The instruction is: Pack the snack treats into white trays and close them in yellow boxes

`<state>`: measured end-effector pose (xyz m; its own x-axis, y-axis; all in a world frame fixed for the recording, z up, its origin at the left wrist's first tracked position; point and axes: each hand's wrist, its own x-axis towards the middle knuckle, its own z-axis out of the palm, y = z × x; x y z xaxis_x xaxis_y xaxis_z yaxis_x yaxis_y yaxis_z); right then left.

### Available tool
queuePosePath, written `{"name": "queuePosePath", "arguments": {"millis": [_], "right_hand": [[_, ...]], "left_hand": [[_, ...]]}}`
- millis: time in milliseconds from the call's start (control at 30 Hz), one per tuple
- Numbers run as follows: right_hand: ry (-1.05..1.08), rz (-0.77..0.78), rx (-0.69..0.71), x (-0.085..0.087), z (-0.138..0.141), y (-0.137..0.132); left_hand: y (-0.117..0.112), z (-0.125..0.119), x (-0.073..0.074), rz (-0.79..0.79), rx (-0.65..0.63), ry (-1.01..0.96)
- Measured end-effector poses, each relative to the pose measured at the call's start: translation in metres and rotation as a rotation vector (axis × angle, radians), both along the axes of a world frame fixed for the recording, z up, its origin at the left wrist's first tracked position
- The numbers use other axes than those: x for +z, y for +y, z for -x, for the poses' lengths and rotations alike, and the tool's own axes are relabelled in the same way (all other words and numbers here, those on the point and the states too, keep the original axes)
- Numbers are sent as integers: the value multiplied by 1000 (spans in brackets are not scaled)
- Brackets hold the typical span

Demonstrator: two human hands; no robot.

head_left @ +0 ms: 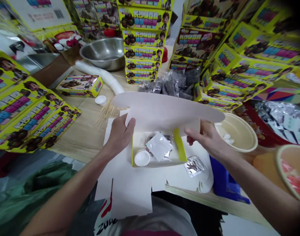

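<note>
A cardboard box [159, 165], white inside with yellow side flaps, lies before me with its lid [164, 108] raised. My left hand [121, 132] grips the box's left edge, thumb on the inside and fingers hidden behind the card. At the right side, my right hand [205, 137] is closed on the card near the base of the lid, its fingers partly hidden. Inside the box are a small white cup [142, 158], a white sachet [159, 146] and clear-wrapped packets beneath it. A silver sachet [194, 166] lies outside, to the right.
Flat white card [125, 186] lies under the box. Thin wooden sticks [104, 113], a loose white cup [100, 100] and a closed box [78, 86] sit left. Stacked yellow boxes [142, 47] and a metal bowl [103, 52] stand behind; tubs [250, 134] stand right.
</note>
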<state>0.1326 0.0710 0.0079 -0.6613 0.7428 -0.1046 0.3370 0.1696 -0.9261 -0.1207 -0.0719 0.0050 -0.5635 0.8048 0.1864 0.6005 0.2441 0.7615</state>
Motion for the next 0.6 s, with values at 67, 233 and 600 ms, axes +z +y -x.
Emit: {"name": "queuePosePath", "arguments": {"millis": [67,233,600], "right_hand": [[-3,-28,-70,-1,-11,-12],[-204,-369,33,-7,-18,-51],[-373,-543,287,-34,42,-45]], "left_hand": [[-2,2,-1,15,-7,24],[-2,7,-2,36,-35,66],[0,11,-4,2,-81,72]]}}
